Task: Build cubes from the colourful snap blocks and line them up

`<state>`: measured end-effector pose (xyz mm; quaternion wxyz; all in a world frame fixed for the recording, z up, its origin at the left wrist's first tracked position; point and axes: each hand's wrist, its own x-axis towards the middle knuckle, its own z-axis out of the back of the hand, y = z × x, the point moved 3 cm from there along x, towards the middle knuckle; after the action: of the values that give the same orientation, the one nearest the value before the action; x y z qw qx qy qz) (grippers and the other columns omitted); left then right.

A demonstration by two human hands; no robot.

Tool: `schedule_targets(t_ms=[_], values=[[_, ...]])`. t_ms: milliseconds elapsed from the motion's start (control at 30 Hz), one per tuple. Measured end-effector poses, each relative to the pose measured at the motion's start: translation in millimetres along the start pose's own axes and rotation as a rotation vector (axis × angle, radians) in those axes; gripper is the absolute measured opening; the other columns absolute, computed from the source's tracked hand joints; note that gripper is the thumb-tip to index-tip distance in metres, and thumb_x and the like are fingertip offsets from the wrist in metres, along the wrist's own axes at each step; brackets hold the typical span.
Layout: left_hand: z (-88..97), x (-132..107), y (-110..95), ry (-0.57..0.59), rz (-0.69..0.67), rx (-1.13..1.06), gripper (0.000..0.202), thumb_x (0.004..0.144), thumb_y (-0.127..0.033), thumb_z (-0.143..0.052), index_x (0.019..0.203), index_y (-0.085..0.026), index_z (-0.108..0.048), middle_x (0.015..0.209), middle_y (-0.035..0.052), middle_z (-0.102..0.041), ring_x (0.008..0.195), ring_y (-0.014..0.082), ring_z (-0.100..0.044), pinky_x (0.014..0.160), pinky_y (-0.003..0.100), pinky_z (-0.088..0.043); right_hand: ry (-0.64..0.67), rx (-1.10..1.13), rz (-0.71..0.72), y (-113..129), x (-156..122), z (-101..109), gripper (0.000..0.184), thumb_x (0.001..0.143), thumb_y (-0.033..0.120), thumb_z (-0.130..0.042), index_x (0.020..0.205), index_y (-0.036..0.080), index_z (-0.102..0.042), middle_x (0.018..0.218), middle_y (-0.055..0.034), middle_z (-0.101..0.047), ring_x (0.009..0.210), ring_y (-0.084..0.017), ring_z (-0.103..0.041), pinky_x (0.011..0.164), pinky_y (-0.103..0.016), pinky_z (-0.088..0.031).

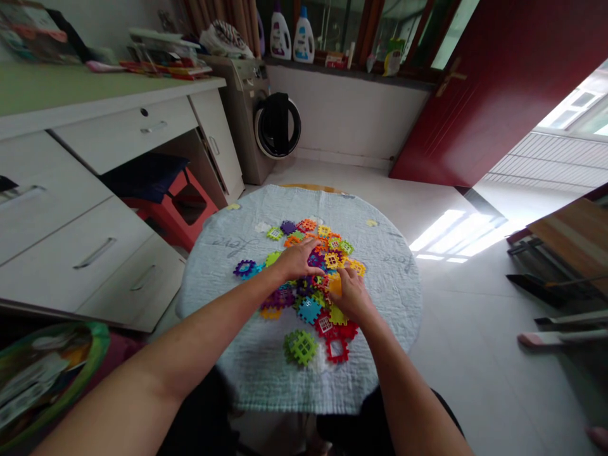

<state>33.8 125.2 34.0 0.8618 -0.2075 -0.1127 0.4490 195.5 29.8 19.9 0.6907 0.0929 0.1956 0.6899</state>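
Observation:
A pile of colourful plastic interlocking tiles (327, 253) lies on a round table covered by a pale blue cloth (389, 278). My left hand (298, 258) rests palm down on the pile, fingers curled over purple and orange tiles. Just beside it, my right hand (349, 292) pinches a yellow-orange tile (335, 285) at the pile's near edge. A green tile (302, 346), a red tile (338, 348) and a blue tile (310, 310) lie nearer to me.
White drawers (85, 209) and a desk stand at the left, with a red stool (183, 206) underneath. A washing machine (266, 120) is behind the table. A dark red door (498, 88) stands open at the right. Wooden furniture (570, 240) sits at the far right.

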Motion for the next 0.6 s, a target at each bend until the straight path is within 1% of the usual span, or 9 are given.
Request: schedule_targets(t_ms=[67,133,233,300,333,400,467,533,600], values=[[-2.5,25.9,-1.9,0.024,-0.034,-0.028,0.068,0.087,-0.061,-0.047,0.14,-0.019,-0.041,0.149,0.0098,-0.043,0.138,0.0247,-0.038,0.113,0.033,-0.03,0.026,-0.027,-0.039,-6.9,1.2,3.4,0.062,0.078,0.031,-0.062,0.136,0.017,-0.045,0.142,-0.0179,-0.041,0.13,-0.032,-0.04,0.103,-0.045,-0.034],[-4.2,51.2,3.3,0.063,-0.018,-0.024,0.062,0.095,-0.055,-0.03,0.142,-0.016,-0.039,0.151,0.011,-0.041,0.141,0.0219,-0.034,0.114,0.031,-0.027,0.049,-0.04,-0.055,-11.4,1.0,6.0,0.065,0.078,0.034,-0.063,0.138,0.017,-0.044,0.142,-0.0183,-0.041,0.129,-0.033,-0.04,0.101,-0.044,-0.035],[-1.5,83.1,23.8,0.049,0.044,0.048,0.056,0.097,-0.048,-0.025,0.139,-0.016,-0.043,0.145,0.0109,-0.046,0.136,0.0195,-0.039,0.114,0.029,-0.027,0.064,-0.05,-0.076,-16.1,0.8,9.4,0.065,0.077,0.034,-0.063,0.138,0.016,-0.046,0.141,-0.019,-0.041,0.127,-0.034,-0.042,0.1,-0.044,-0.036],[1.0,98.1,42.7,0.01,0.127,0.123,0.053,0.095,-0.049,-0.027,0.135,-0.021,-0.049,0.143,0.0088,-0.048,0.131,0.0225,-0.044,0.111,0.033,-0.031,0.058,-0.054,-0.082,-18.6,1.6,11.8,0.064,0.078,0.034,-0.062,0.137,0.017,-0.046,0.141,-0.0186,-0.041,0.126,-0.034,-0.043,0.1,-0.044,-0.035],[1.6,103.4,52.4,-0.01,0.186,0.163,0.054,0.094,-0.053,-0.028,0.134,-0.024,-0.051,0.145,0.0082,-0.045,0.131,0.026,-0.043,0.11,0.038,-0.032,0.055,-0.054,-0.078,-19.7,2.2,12.8,0.063,0.078,0.034,-0.061,0.137,0.017,-0.046,0.141,-0.0181,-0.041,0.125,-0.034,-0.043,0.101,-0.044,-0.034],[0.3,110.4,68.7,-0.026,0.303,0.218,0.06,0.089,-0.063,-0.032,0.134,-0.027,-0.051,0.153,0.0079,-0.034,0.137,0.0351,-0.034,0.109,0.049,-0.031,0.057,-0.054,-0.071,-22.0,3.1,14.1,0.062,0.079,0.034,-0.06,0.137,0.017,-0.046,0.14,-0.0174,-0.043,0.125,-0.033,-0.044,0.102,-0.044,-0.033],[-5.2,113.8,78.9,0.026,0.387,0.225,0.069,0.083,-0.071,-0.035,0.138,-0.031,-0.047,0.157,0.0076,-0.027,0.141,0.0421,-0.023,0.109,0.058,-0.026,0.077,-0.053,-0.076,-24.4,2.8,13.8,0.065,0.078,0.036,-0.063,0.137,0.017,-0.046,0.139,-0.0173,-0.044,0.122,-0.032,-0.047,0.101,-0.043,-0.034],[-12.4,114.4,82.6,0.101,0.419,0.21,0.075,0.078,-0.076,-0.039,0.14,-0.034,-0.044,0.156,0.0084,-0.031,0.14,0.0433,-0.023,0.108,0.061,-0.023,0.111,-0.044,-0.081,-25.6,1.3,11.8,0.071,0.075,0.041,-0.066,0.139,0.017,-0.044,0.137,-0.0177,-0.046,0.121,-0.032,-0.048,0.099,-0.042,-0.036],[-17.4,111.9,81.6,0.128,0.408,0.209,0.078,0.076,-0.078,-0.041,0.14,-0.034,-0.044,0.15,0.0103,-0.039,0.135,0.0403,-0.033,0.107,0.06,-0.026,0.141,-0.031,-0.086,-24.2,-0.3,8.8,0.079,0.074,0.045,-0.068,0.142,0.016,-0.04,0.135,-0.0182,-0.048,0.122,-0.033,-0.047,0.097,-0.042,-0.038]])
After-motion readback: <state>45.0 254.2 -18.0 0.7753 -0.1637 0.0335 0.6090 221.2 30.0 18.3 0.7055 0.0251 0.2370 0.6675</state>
